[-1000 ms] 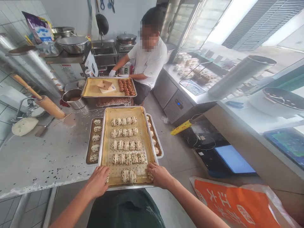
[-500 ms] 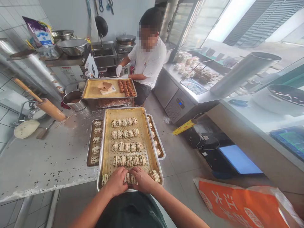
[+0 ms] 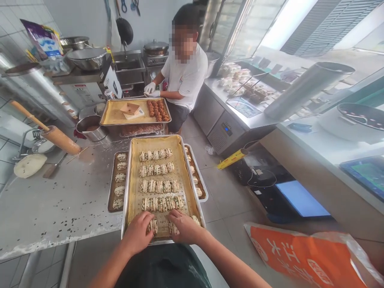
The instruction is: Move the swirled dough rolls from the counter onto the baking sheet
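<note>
A long metal tray [image 3: 128, 176] lined with yellow perforated paper lies on the steel table, its near end past the table edge. Several rows of striped dough rolls [image 3: 156, 185] fill it. My left hand [image 3: 138, 233] rests on the rolls in the nearest row, left of centre. Just to the right, my right hand [image 3: 183, 227] presses on other rolls of that same row. A small gap of bare paper shows between the two hands. Each hand covers the rolls under its fingers.
A second tray [image 3: 111, 188] with rolls lies crosswise under the first. Behind it a tray [image 3: 114, 116] holds browned pastries, and a person in white shirt and gloves [image 3: 185, 78] stands there. A rolling pin [image 3: 57, 138], a dough disc [image 3: 30, 165] and an orange sack [image 3: 306, 256] are nearby.
My hands came in from the tray's near corners to the middle of the nearest row, then drew slightly apart, spreading the rolls. The person behind has brought both gloved hands together.
</note>
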### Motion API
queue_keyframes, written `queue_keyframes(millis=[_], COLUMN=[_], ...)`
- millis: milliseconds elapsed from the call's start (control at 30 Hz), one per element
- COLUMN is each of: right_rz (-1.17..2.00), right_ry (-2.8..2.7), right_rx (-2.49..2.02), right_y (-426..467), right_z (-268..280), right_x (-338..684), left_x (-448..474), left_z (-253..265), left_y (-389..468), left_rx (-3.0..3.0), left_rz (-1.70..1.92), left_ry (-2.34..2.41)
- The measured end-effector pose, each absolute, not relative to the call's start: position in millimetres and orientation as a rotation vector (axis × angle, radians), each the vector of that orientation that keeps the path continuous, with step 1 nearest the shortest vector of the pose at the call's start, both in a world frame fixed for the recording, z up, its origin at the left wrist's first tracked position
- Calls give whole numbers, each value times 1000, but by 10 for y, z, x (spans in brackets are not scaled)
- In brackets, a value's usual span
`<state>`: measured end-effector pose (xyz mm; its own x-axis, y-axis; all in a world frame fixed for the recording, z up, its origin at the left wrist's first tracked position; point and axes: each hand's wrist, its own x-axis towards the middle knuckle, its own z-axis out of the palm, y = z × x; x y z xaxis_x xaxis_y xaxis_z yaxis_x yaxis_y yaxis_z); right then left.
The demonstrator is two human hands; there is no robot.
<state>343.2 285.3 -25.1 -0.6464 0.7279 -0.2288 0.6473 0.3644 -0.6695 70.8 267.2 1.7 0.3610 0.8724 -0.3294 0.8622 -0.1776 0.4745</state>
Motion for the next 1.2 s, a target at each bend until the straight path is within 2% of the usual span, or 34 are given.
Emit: queue_keyframes(millis=[167,300,400,667,900,1033,1200], right_rz=[917,770,713,460,666,806,793], right_ry=[-2219,-2439,-2563,-2591,-2401,-2394,-2491], right_rx=[-1504,-1548,-1531,-1638,-1588,-1493,-1495], right_y=[3083,3406,3511,3388,3361,3392,3493], right_z=[-258,-561,-719,-628,-445,-541,-693], right_x=[3673,3654,3638,3877,3773,3496,3321], left_x=[584,614,582,187,363,752,962], left_z=[27,-178,-229,-83,-25,-105,-271], left_y=[3090,3436,3487,3345,3265,3275,3384], left_rx=[2127,2240,2301,2481,2382,2313,2242], left_rz=[80,-143,-177,-193,-138,-37,-76], left_ry=[1650,1543,1501,1669,1673,1532,1475])
